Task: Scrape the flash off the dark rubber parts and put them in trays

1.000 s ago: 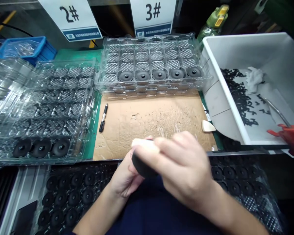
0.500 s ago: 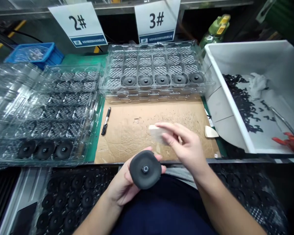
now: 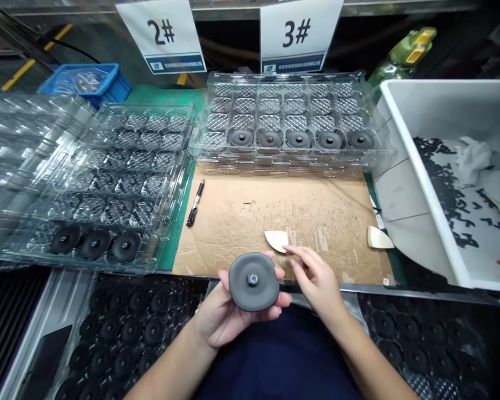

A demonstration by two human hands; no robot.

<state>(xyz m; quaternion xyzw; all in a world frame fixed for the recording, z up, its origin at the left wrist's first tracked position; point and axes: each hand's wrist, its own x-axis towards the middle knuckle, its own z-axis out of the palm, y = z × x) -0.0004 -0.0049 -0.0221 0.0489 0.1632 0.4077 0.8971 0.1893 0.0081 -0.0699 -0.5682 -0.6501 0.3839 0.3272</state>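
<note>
Dark grey disc [image 3: 254, 281] with a small metal-coloured centre is seen. A white wedge-shaped piece [image 3: 277, 240] is laid on brown cardboard [image 3: 316, 205]. Clear trays [image 3: 291, 119] are patterned with a cross-hatch grid; 5 black discs [image 3: 299, 138] are seated in 1 row. Green mat [image 3: 166, 94], blue bin [image 3: 87, 83], white tub [image 3: 420, 183] with black scraps [image 3: 445, 191], black pen [image 3: 195, 203], white signs [image 3: 300, 33] with black numerals.

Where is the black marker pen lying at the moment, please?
The pen lies on the left edge of the cardboard sheet, beside the left tray.
</note>
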